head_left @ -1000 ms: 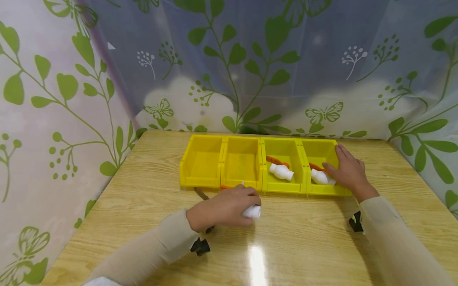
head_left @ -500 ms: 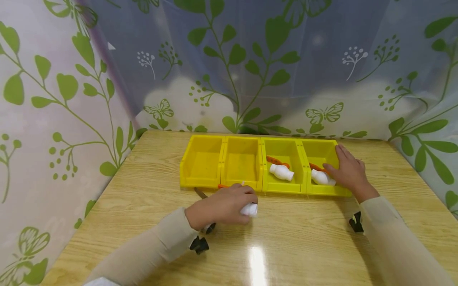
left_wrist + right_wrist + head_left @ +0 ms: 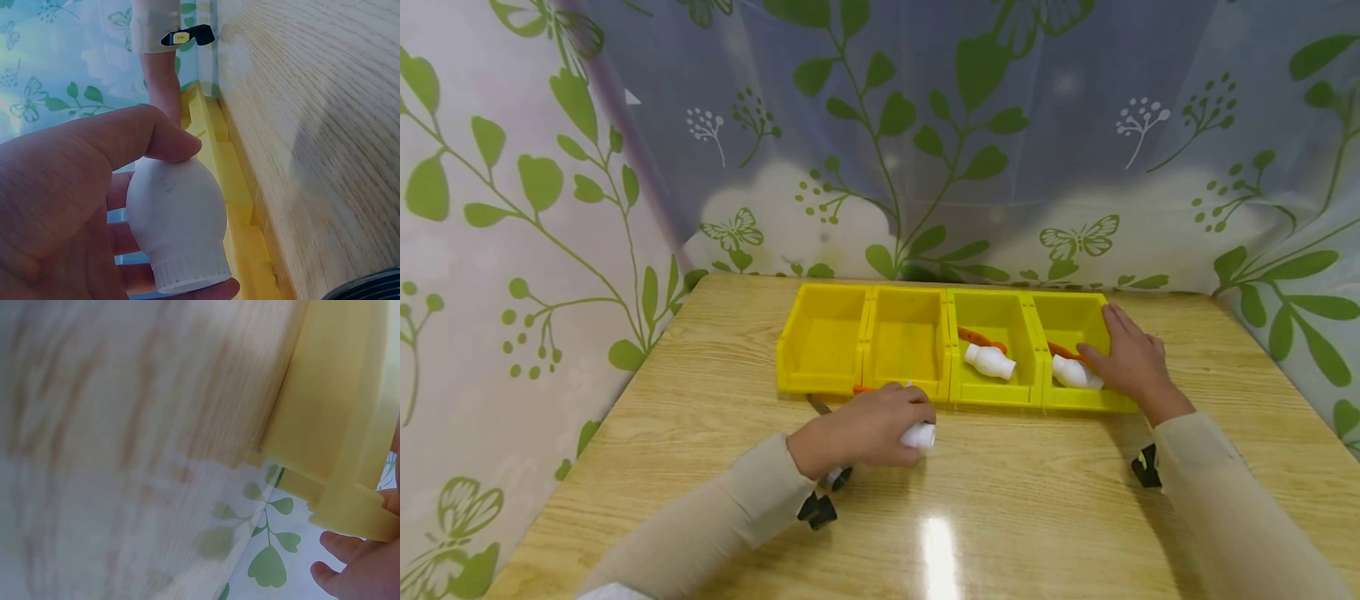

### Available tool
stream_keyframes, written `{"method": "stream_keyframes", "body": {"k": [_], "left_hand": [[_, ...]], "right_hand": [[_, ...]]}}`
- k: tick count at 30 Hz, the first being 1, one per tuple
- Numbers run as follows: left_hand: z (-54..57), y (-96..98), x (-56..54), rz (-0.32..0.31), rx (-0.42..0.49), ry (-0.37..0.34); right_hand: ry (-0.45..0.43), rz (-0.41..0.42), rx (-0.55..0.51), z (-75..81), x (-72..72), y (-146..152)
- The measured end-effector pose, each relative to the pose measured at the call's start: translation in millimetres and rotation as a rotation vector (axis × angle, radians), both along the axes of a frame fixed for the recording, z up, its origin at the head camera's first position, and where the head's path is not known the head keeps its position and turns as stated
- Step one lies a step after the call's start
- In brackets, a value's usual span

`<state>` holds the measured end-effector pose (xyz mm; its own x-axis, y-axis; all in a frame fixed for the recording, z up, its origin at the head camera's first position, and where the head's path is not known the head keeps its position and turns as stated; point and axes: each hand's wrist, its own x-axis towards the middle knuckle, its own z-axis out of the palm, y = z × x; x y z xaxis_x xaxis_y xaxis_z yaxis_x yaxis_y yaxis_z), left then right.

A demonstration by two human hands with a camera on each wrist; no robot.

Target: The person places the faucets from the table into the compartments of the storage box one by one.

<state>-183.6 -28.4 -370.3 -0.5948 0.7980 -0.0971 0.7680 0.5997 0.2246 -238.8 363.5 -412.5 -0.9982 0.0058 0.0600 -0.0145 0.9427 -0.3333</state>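
Observation:
My left hand (image 3: pixel 872 425) holds a small white plastic bottle (image 3: pixel 178 219) with a rounded body and a ribbed cap-like end, thumb on one side and fingers on the other. It is in front of the second yellow bin (image 3: pixel 910 333). An orange piece (image 3: pixel 862 389) shows just behind its fingers. My right hand (image 3: pixel 1135 358) grips the side wall of the rightmost yellow bin (image 3: pixel 331 406), thumb over the inside and fingers outside. In that bin lie a white bottle (image 3: pixel 1075 372) and an orange strip-like item (image 3: pixel 1063 352).
The third bin (image 3: pixel 992 310) contains another white bottle (image 3: pixel 990 362) and an orange strip-like item (image 3: pixel 981 339). The leftmost bin (image 3: pixel 825 333) completes the row on the wooden table (image 3: pixel 1037 500). A dark, tube-ended object (image 3: pixel 837 477) is partly hidden under my left wrist. A patterned curtain stands behind.
My left hand, with the white bottle, has shifted slightly left, showing more of the dark tube end by the wrist. The right hand and the bins have stayed still.

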Motion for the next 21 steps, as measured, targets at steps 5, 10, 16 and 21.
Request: {"method": "stream_keyframes", "body": {"k": [5,10,16,21], "left_hand": [[1.2,-0.9,-2.5,0.005,0.001,-0.008],[0.6,-1.4,-6.1,0.013,-0.013,-0.003],[-1.6,-1.4,-9.9,0.008,-0.015,0.010],[-2.0,-2.3,-12.0,0.014,-0.012,0.000]], "right_hand": [[0.013,0.000,-0.001,0.0,-0.5,-1],[0.011,0.000,0.002,0.3,-0.4,1],[0.011,0.001,0.002,1.2,0.7,0],[0.014,0.000,-0.002,0.4,0.1,-1]]}}
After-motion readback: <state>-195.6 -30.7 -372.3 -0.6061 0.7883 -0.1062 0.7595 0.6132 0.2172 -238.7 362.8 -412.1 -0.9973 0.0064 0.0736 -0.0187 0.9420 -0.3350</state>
